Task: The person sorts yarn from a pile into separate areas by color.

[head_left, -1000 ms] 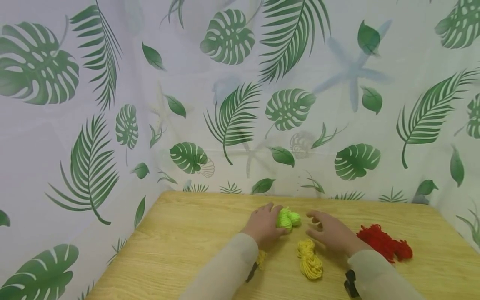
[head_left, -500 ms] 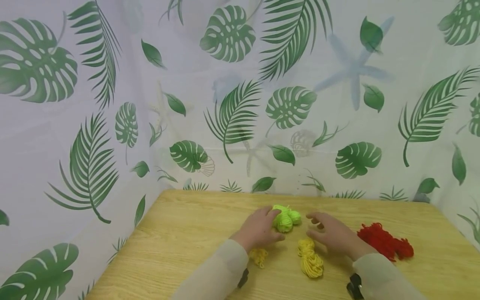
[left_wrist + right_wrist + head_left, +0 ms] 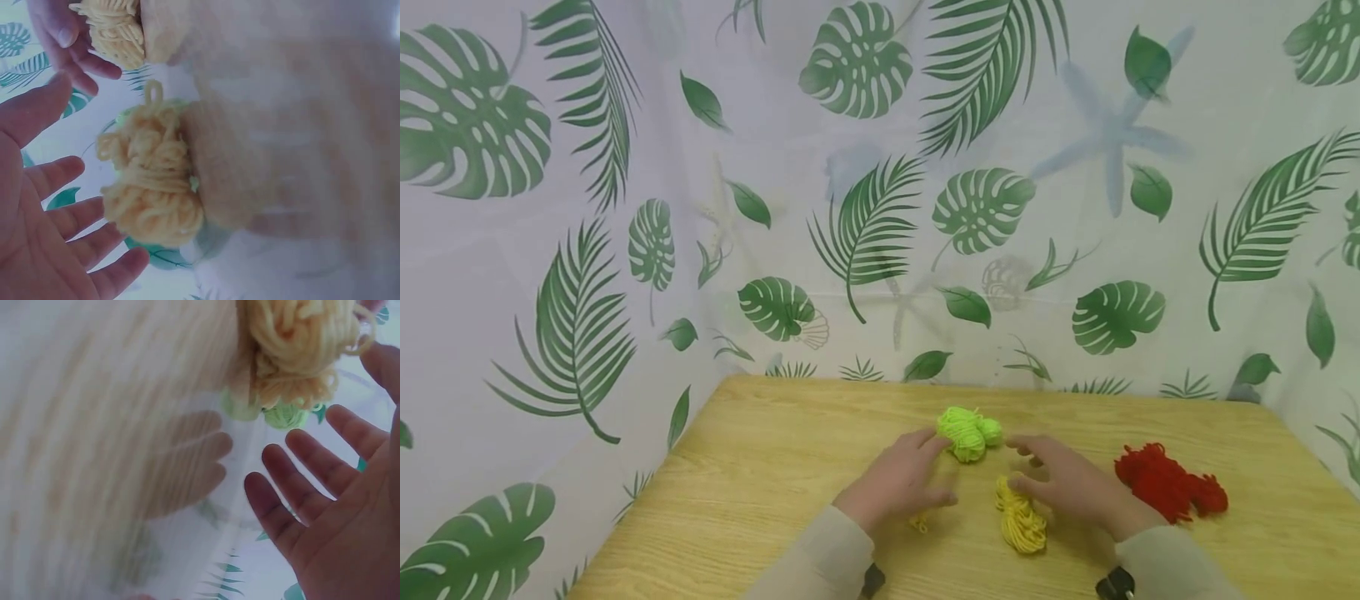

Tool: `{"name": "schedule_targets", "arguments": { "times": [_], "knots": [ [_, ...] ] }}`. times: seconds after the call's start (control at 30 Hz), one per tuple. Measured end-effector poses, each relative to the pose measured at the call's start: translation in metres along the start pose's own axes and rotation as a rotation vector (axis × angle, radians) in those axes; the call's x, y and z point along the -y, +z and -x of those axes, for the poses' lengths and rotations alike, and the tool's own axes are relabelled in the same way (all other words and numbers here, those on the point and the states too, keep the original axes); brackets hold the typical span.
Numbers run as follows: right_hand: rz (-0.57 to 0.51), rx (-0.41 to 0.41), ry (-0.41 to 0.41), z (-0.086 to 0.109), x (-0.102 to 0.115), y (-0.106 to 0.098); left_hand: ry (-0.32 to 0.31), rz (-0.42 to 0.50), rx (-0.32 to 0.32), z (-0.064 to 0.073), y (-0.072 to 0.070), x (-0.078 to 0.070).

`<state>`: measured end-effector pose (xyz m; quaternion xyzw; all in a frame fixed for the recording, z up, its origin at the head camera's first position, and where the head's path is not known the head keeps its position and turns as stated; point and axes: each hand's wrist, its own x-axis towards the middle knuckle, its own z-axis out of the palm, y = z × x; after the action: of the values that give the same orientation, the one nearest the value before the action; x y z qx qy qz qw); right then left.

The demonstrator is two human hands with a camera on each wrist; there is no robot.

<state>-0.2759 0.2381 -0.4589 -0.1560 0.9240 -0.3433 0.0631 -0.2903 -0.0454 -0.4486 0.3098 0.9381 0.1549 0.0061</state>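
My left hand (image 3: 895, 479) has its fingers spread and holds nothing; it hovers beside a small yellow yarn bundle (image 3: 153, 181), mostly hidden behind it in the head view. A bright green yarn bundle (image 3: 966, 433) lies just beyond its fingertips. Across from it, my right hand (image 3: 1067, 483) is also empty, fingers loosely extended. Its thumb overlaps the upper end of a second yellow yarn skein (image 3: 1024, 525) in the head view; whether they touch I cannot tell. In the right wrist view, yellow yarn (image 3: 300, 344) stands in front of the green yarn (image 3: 286, 416).
A red yarn bundle (image 3: 1168, 483) lies right of my right hand on the wooden table (image 3: 760, 467). Behind the table's far edge hangs a white leaf-print curtain (image 3: 880, 250), which also runs along the left side. Dark wrist straps sit at both sleeves.
My left hand has drawn back from the green yarn, toward me and leftward, leaving it fully visible. My right hand has moved slightly toward me, its thumb now over the yellow skein's end.
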Motion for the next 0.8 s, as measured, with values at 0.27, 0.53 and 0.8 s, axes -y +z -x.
{"name": "schedule_targets", "arguments": {
  "times": [0.27,0.53,0.8],
  "knots": [
    [0.034,0.028,0.004,0.008,0.001,0.007,-0.023,0.098,0.030,0.025,0.000,0.009],
    [0.022,0.069,-0.019,0.023,0.014,0.011,-0.088,0.212,0.107,0.040,-0.001,0.015],
    [-0.010,0.073,-0.026,0.033,0.013,0.016,-0.072,0.187,0.133,0.046,0.002,0.015]
  ]
}}
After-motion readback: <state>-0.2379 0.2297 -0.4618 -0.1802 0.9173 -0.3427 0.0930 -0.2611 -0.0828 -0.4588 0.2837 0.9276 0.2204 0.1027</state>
